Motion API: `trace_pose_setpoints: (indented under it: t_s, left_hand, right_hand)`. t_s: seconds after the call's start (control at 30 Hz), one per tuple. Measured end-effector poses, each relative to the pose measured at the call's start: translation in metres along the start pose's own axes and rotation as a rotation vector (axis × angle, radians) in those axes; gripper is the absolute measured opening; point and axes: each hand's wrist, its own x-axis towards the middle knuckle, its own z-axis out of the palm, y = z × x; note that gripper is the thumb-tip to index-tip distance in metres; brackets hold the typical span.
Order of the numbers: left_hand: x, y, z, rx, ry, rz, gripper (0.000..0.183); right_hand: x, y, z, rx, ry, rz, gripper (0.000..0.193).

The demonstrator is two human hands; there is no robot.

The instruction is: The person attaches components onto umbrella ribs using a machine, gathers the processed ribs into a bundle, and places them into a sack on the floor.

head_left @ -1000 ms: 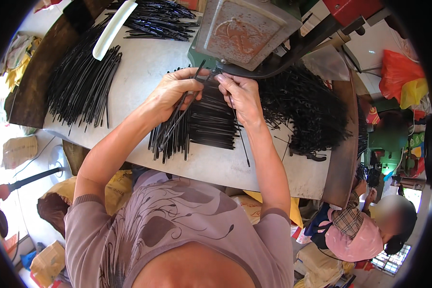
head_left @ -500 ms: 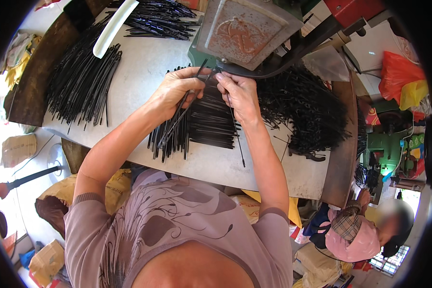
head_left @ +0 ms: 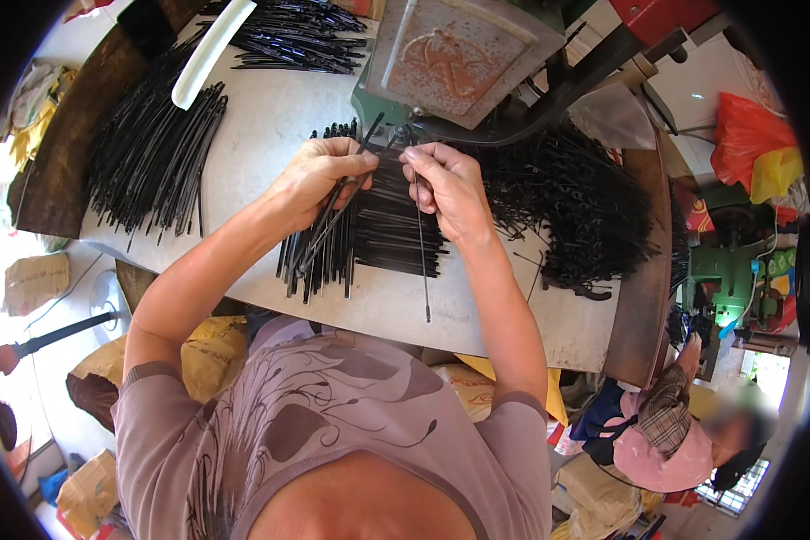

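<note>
My left hand (head_left: 326,180) is closed round a few thin black rods (head_left: 335,219), which slant down over the bundles on the table. Pinched at its top by my right hand (head_left: 450,187), a single thin black rod (head_left: 423,261) hangs almost straight toward the table's front edge. Both hands are close together just below the head of a green and grey press (head_left: 463,63). Beneath them lie a stack of black rods (head_left: 394,229) and an upright-laid bundle (head_left: 319,261). The small parts at my fingertips are too fine to make out.
A tangled heap of black rods (head_left: 594,216) lies right of the press, beside the table's wooden edge (head_left: 639,270). More rods (head_left: 157,162) lie at left under a white curved strip (head_left: 211,54). A co-worker in pink (head_left: 666,450) sits at the lower right.
My hands have drawn slightly back from the press. The rod in my right hand has swung left and hangs straighter. The co-worker's arm has shifted.
</note>
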Motion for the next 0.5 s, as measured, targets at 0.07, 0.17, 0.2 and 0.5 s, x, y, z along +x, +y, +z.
trace_pose_setpoints:
  t_s: [0.07,0.17,0.2,0.5]
  left_hand:
    - [0.001,-0.002,0.006,-0.088,-0.028,0.040,0.015]
    - [0.004,-0.003,0.012,-0.123,0.001,0.063,0.016]
    - [0.005,-0.003,0.012,-0.122,0.001,0.064,0.016]
    - [0.014,-0.010,0.013,-0.138,0.045,0.141,0.015]
  right_hand:
    - [0.000,0.001,0.003,0.033,-0.016,-0.056,0.016]
    - [0.005,0.004,0.008,0.058,0.038,-0.074,0.016]
    - [0.006,0.004,0.009,0.057,0.037,-0.075,0.016]
    - [0.014,0.010,0.016,0.036,0.057,-0.120,0.021]
